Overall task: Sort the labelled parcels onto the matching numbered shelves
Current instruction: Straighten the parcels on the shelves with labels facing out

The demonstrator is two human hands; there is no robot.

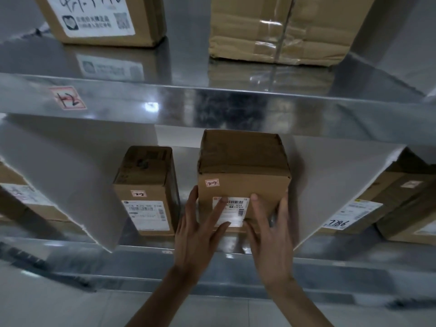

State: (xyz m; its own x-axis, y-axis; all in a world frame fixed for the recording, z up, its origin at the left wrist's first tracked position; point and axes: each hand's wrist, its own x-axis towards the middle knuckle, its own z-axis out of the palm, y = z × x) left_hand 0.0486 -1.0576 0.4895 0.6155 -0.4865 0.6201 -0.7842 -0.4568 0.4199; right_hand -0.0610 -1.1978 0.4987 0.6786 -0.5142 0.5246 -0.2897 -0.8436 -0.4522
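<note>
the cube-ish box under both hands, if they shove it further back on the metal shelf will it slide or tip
The box probably slides rather than tips: it looks squat and sits flat on the shelf, which looks smooth and shiny. It likely stays stiff under the left hand and right hand, though its top flaps look slightly creased.

lower shelf (146,247) | square parcel (243,175) with 2-2 sticker near front edge | left hand (200,232) and right hand (271,234) flat, fingers straight against its front face | narrower parcel (146,185) just beside, left | upper shelf (212,105) carries labelled box (99,20) and taped box (283,29)
</note>
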